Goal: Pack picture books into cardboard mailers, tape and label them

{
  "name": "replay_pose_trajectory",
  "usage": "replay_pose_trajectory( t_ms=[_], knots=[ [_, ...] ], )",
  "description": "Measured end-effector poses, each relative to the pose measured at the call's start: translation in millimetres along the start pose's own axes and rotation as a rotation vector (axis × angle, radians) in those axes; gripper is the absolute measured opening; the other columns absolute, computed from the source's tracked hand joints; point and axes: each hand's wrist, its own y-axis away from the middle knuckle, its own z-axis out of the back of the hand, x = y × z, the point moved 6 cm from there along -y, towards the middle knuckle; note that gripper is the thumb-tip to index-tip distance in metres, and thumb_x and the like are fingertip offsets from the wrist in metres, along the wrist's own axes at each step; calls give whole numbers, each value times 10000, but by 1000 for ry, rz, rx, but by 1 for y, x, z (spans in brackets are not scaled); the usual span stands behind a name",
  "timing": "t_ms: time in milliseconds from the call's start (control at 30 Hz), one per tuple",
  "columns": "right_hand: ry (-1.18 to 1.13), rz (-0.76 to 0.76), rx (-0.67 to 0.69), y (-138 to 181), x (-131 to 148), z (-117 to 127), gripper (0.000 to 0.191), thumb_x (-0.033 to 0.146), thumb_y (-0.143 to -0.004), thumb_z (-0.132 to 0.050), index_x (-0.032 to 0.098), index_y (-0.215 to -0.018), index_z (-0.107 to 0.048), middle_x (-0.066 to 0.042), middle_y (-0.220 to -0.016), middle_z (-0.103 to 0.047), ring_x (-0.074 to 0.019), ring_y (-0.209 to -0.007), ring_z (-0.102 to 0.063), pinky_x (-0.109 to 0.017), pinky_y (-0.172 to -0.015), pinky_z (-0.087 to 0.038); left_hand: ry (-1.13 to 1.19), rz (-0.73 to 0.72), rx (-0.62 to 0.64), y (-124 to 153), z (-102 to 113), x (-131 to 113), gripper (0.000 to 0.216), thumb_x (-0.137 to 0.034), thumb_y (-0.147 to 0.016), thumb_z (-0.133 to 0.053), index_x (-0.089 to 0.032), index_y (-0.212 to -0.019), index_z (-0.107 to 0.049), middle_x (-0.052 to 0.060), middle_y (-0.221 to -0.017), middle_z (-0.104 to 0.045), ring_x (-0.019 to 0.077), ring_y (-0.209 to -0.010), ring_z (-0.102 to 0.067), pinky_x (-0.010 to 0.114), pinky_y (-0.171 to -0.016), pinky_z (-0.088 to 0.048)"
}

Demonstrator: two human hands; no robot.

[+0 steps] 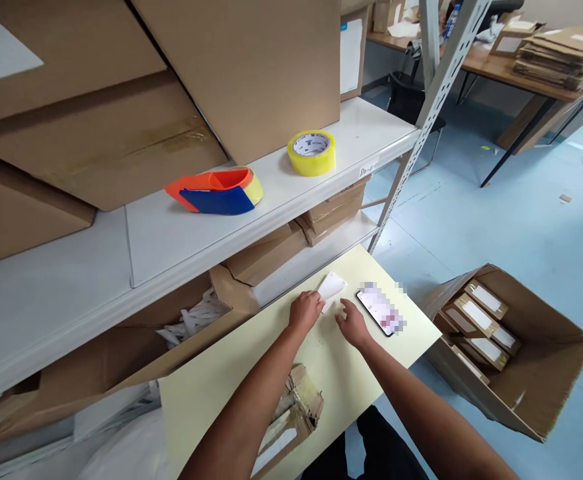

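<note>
My left hand [306, 310] rests on the cream tabletop [341, 373], its fingers curled closed on the near end of a small white flat piece [332, 285]. Whether that piece is paper or plastic I cannot tell. Just to its right is my right hand [353, 323], holding nothing, with thumb and fingers apart and slightly bent. A smartphone [379, 310] with a lit, partly blurred screen lies right of this hand. Nearer to me, an opened small cardboard box [304, 400] is partly hidden behind my left forearm.
Above the table's far side, a shelf [156, 243] bears a tape dispenser [216, 191], a yellow tape roll [311, 153] and large cartons [261, 73]. On the floor at right stands an open carton [546, 373] with several small labelled boxes [481, 313]. A metal post [416, 133] rises behind.
</note>
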Motion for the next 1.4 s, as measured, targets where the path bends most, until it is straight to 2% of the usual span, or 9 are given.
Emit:
replay_pose_trajectory(
  t_ms=[167,333,467,600,700,867,1100,1300,1400],
  knots=[
    [51,-113,2,-17,10,-11,615,242,-899,-521,83,-1487,-445,-205,-1422,-597,-299,-1236,-638,-415,-1027,-517,467,259,4,-22,2,16,77,-188,-874,-650,-210,-948,-659,72,-1122,-710,221,-1097,-634,316,-949,-462],
    [242,-143,7,-49,28,-8,679,148,-878,-470,77,-1542,-349,-188,-1371,-639,-301,-1288,-582,-384,-1010,-494,627,393,80,-9,-16,16,53,-211,-871,-655,-196,-919,-675,65,-978,-753,213,-919,-697,285,-791,-518],
    [484,95,178,-70,53,-9,656,87,-891,-437,103,-1543,-365,-176,-1392,-629,-281,-1296,-565,-365,-1006,-476,815,524,105,13,-22,24,214,-327,-933,-584,-186,-1060,-684,54,-946,-764,154,-673,-711,235,-587,-521],
    [547,261,298,-65,58,-14,671,190,-841,-655,113,-1481,-472,-189,-1480,-551,-322,-1380,-468,-413,-1125,-371,903,655,17,28,-7,53,297,-400,-940,-548,-153,-1053,-667,71,-896,-749,137,-601,-693,194,-464,-448],
    [626,423,378,-55,56,-22,803,249,-753,-805,128,-1478,-483,-189,-1530,-498,-339,-1425,-398,-447,-1196,-253,914,730,-49,39,4,77,275,-397,-907,-565,-144,-963,-658,55,-811,-721,131,-572,-661,179,-418,-398],
    [851,682,440,-64,55,-23,702,242,-846,-724,119,-1491,-476,-202,-1553,-468,-349,-1434,-376,-491,-1202,-210,959,749,-79,56,8,89,223,-382,-852,-603,-164,-849,-647,12,-709,-671,113,-564,-611,174,-439,-414],
    [902,573,468,-94,62,-11,673,144,-812,-633,180,-1474,-513,-140,-1623,-389,-336,-1498,-298,-519,-1208,-217,1059,737,-85,57,-3,78,286,-464,-813,-635,-178,-806,-610,-3,-627,-626,120,-568,-629,170,-442,-367],
    [784,391,180,-109,73,-19,564,324,-997,-439,138,-1529,-420,-175,-1644,-335,-314,-1524,-257,-492,-1219,-188,1075,761,-142,57,-4,81,314,-492,-865,-536,-187,-806,-580,-19,-610,-585,107,-526,-600,175,-429,-334],
    [797,316,133,-114,68,-31,626,393,-1006,-439,123,-1564,-354,-196,-1674,-248,-348,-1551,-179,-517,-1225,-143,1055,771,-147,59,-6,86,276,-454,-874,-517,-193,-796,-563,-24,-611,-578,101,-523,-594,173,-425,-309]
  ],
)
